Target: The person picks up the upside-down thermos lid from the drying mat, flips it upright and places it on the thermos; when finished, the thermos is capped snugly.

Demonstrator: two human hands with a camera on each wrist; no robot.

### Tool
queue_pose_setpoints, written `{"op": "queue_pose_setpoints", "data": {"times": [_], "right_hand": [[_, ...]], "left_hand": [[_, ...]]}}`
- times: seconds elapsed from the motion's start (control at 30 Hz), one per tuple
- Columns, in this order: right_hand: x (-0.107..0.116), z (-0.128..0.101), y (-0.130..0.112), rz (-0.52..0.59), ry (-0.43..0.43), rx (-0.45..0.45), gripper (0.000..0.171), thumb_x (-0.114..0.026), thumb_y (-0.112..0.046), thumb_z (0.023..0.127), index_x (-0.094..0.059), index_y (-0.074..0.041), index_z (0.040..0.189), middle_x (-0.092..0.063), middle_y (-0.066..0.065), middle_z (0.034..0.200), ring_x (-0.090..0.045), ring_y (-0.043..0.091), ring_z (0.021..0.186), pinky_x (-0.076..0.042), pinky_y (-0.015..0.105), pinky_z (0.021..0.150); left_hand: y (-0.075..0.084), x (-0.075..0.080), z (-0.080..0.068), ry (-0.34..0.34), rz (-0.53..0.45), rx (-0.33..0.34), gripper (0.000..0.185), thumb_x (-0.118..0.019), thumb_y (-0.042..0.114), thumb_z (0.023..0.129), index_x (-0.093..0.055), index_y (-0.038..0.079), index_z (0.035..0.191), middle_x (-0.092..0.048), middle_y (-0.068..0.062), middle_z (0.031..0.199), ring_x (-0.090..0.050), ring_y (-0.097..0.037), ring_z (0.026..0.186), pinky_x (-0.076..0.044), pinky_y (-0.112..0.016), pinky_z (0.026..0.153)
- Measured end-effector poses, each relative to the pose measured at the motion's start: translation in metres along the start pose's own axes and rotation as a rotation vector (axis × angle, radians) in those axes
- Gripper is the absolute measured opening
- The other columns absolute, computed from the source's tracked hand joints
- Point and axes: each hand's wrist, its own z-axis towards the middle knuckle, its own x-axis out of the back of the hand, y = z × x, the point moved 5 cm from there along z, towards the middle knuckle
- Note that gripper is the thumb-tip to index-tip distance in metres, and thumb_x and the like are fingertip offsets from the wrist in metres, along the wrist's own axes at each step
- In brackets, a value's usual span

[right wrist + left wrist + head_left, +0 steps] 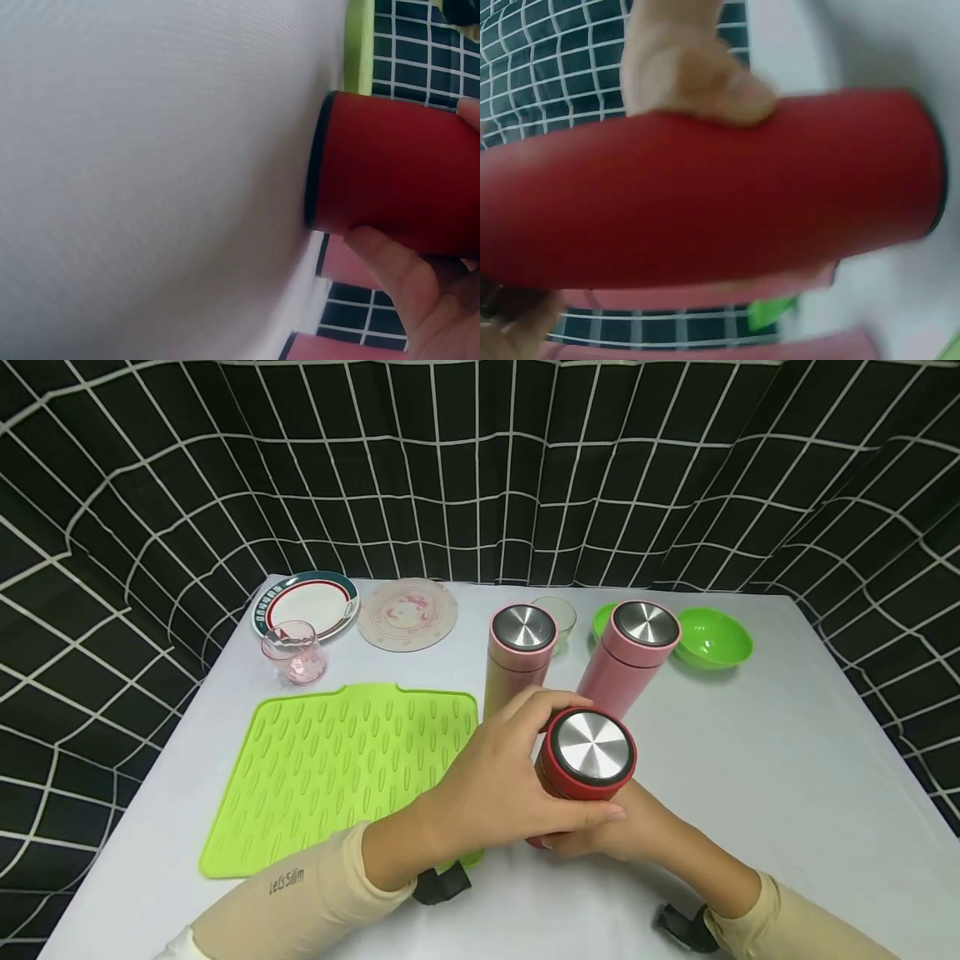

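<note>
A red thermos (591, 748) with a shiny steel-topped lid is held between both hands, in front of two pink thermoses. My left hand (504, 777) grips it near the top, thumb on the near side and fingers around the far side. Lower down, my right hand (628, 828) holds the body, partly hidden behind the thermos in the head view. The left wrist view shows the right thumb (735, 97) along the red wall. In the right wrist view, the black-rimmed base of the thermos is close over the white table (150, 150).
Behind stand a pink thermos (517, 652) and another pink one (626, 660), with a clear glass (558, 610) and green bowls (712, 639). Leftward are a lime drying mat (345, 768), a pink glass (296, 656), a rimmed plate (311, 606) and a round patterned mat (408, 614).
</note>
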Motion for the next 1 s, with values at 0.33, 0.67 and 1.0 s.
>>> {"op": "queue_pose_setpoints", "data": {"times": [0.33, 0.67, 1.0], "right_hand": [[0.002, -0.002, 0.005, -0.03, 0.006, -0.083, 0.051, -0.091, -0.022, 0.065, -0.061, -0.022, 0.106, -0.064, -0.012, 0.098, -0.06, 0.011, 0.089, -0.05, 0.031, 0.08], [0.0, 0.0, 0.005, -0.017, 0.004, -0.034, 0.051, -0.09, -0.017, 0.066, -0.06, -0.024, 0.106, -0.064, -0.012, 0.098, -0.061, 0.012, 0.088, -0.05, 0.031, 0.079], [0.002, -0.002, 0.006, -0.007, 0.024, -0.059, 0.057, -0.092, -0.021, 0.064, -0.059, -0.024, 0.111, -0.063, -0.011, 0.102, -0.06, 0.011, 0.092, -0.05, 0.031, 0.082]], "left_hand": [[-0.023, -0.001, 0.012, -0.135, -0.337, 0.005, 0.074, -0.092, 0.008, 0.061, -0.061, 0.008, 0.128, -0.065, 0.005, 0.113, -0.061, -0.011, 0.106, -0.05, -0.031, 0.093], [-0.019, -0.001, 0.011, -0.2, -0.271, 0.005, 0.075, -0.09, 0.013, 0.067, -0.054, 0.01, 0.132, -0.06, 0.005, 0.118, -0.057, -0.008, 0.109, -0.046, -0.029, 0.097], [-0.023, -0.003, 0.016, -0.152, -0.358, 0.004, 0.071, -0.093, 0.006, 0.059, -0.063, 0.006, 0.124, -0.068, 0.005, 0.107, -0.063, -0.013, 0.101, -0.051, -0.032, 0.09]]}}
